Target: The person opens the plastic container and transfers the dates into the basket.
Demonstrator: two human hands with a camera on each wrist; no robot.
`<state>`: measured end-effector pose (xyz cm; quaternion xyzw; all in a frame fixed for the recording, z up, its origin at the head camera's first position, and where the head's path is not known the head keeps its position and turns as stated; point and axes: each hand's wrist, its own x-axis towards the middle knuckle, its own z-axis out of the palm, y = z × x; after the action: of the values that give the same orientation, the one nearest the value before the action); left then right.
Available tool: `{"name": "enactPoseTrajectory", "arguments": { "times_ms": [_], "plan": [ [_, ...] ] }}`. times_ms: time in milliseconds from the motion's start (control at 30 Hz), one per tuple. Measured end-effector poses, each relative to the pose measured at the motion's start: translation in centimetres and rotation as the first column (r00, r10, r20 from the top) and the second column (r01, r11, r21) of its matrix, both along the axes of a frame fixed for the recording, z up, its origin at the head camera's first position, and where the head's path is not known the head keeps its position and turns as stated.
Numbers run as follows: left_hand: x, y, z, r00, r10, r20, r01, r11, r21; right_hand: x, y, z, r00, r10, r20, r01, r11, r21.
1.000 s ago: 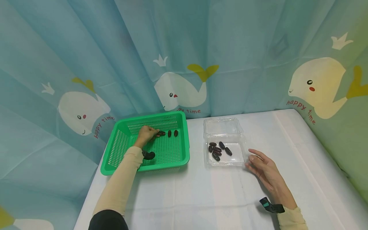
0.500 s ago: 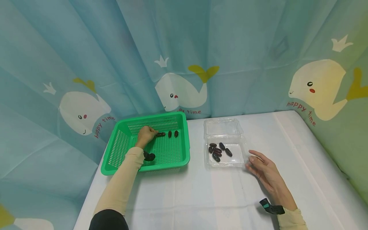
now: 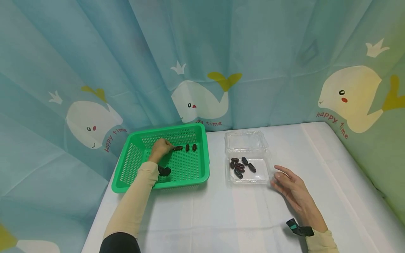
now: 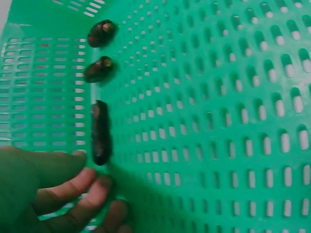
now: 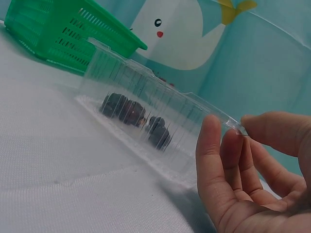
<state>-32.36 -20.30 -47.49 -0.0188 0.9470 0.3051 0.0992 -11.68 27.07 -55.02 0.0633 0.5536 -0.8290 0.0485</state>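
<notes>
In the green basket [image 3: 204, 175], my left hand [image 3: 160, 149] is beside the left end of a row of dark, date-like fruits. The left wrist view shows its relaxed fingers [image 4: 99, 187] just short of a long dark piece [image 4: 100, 133], perhaps two fruits end to end, with two single fruits [image 4: 100, 70] [image 4: 102, 33] beyond. To the right, a clear hinged box [image 3: 262, 168] lies unfolded with several dark fruits [image 3: 251, 168] in its near half. My right hand [image 3: 292, 191] pinches the box's right rim between thumb and fingers, as the right wrist view shows.
A white cloth [image 3: 215, 218] covers the table under the basket and box. A blue-green curtain [image 3: 272, 88] printed with whales hangs behind the table and along its sides. The box's raised far half [image 3: 245, 140] lies near the table's back edge.
My left fingers have drawn back slightly to the left from the long dark piece, which shows more fully. My right hand stays at the box's rim.
</notes>
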Motion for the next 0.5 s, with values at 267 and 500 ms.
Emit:
{"name": "enactPoseTrajectory", "arguments": {
  "times_ms": [267,500],
  "plan": [
    [0.2,0.5,2.1,0.999,-0.042,0.016,0.042,0.998,0.049,0.0,0.0,0.0,1.000,-0.001,0.006,0.001,1.000,-0.001],
    [1.0,2.5,4.1,0.993,-0.119,-0.027,0.121,0.984,0.132,0.0,0.1,-0.1,1.000,0.006,0.001,-0.006,1.000,0.005]
  ]
}}
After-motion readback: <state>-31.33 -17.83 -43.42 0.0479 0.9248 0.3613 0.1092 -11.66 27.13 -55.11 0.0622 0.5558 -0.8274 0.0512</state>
